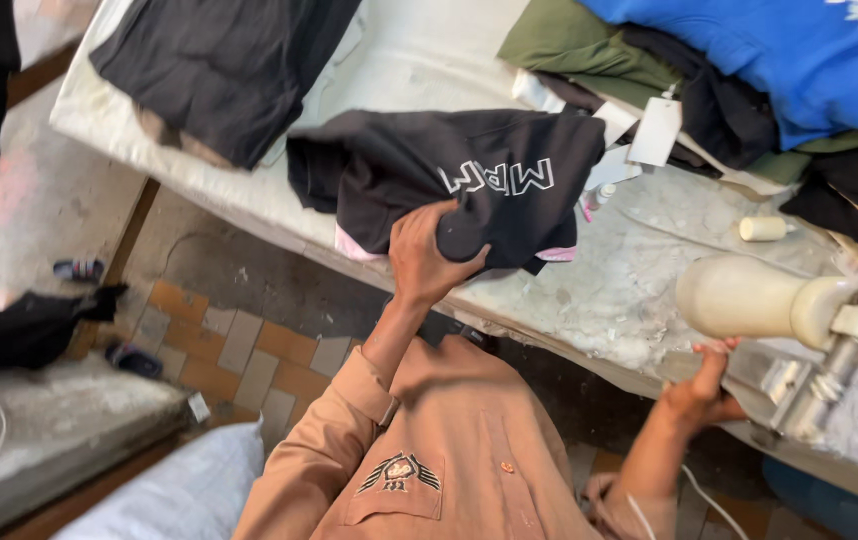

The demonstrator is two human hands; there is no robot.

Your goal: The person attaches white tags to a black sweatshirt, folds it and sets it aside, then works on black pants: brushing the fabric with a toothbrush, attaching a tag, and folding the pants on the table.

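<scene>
My left hand [427,255] grips a bunched edge of a black garment [469,180] with white lettering and pink trim. The garment lies folded on the white padded table [609,290]. My right hand [704,388] is closed on the metal base of a cream-coloured iron [759,300], which rests at the table's near right edge. I wear a tan shirt with a chest pocket.
Another black garment [219,60] lies at the table's far left. A pile of blue, olive and black clothes [749,70] with white tags sits at the back right. A small white spool [762,228] lies on the table. Tiled floor, sandals and a white sack are below.
</scene>
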